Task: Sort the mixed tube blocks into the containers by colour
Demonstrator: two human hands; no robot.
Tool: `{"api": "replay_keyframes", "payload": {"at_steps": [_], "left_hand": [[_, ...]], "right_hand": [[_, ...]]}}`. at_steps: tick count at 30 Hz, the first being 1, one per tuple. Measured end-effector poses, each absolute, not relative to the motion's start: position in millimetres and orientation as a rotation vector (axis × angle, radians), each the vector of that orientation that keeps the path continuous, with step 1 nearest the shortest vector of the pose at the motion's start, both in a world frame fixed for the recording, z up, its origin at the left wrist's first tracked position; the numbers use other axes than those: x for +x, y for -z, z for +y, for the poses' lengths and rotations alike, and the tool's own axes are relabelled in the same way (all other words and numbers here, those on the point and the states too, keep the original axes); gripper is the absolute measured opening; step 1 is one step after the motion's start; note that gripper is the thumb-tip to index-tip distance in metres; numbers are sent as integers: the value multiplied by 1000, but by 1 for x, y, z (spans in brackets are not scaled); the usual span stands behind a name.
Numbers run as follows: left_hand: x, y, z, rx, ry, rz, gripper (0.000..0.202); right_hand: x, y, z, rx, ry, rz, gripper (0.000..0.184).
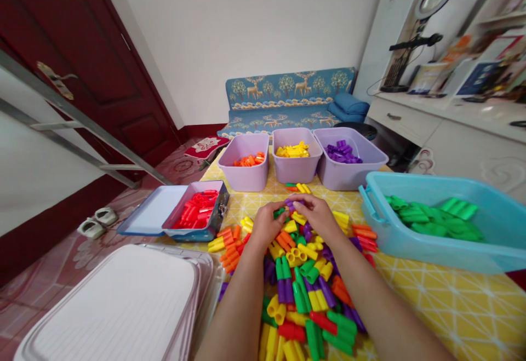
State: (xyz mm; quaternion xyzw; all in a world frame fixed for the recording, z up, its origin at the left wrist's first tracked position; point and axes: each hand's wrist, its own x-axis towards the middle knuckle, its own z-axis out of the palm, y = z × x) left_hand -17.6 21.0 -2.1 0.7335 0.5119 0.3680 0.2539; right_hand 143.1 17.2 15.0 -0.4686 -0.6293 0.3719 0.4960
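Over the far part of a heap of coloured plastic tube pieces, my two hands are close together. My left hand is closed, with a green tube piece at its fingertips. In the fingers of my right hand is a purple tube piece. Whether the green and purple pieces are joined I cannot tell, since my fingers partly cover them. Below my hands lie yellow, orange, red, green and purple pieces, some stuck end to end in two colours.
Beyond the heap stand lilac bins with orange, yellow and purple pieces. An open case holds red pieces at left; a turquoise tub holds green ones at right. Stacked white lids lie front left.
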Motion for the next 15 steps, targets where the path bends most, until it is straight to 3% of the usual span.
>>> {"api": "replay_keyframes", "payload": {"at_steps": [7, 11, 15], "left_hand": [[-19, 5, 26, 1739, -1216, 1478, 20], [-23, 0, 25, 1732, -1207, 1476, 24], [-32, -19, 17, 1996, -882, 1289, 32]], "right_hand": [[154, -12, 16, -1218, -1038, -1297, 49], [157, -4, 19, -1233, -1075, -1304, 41], [158, -4, 19, -1215, -1072, -1302, 35]]}}
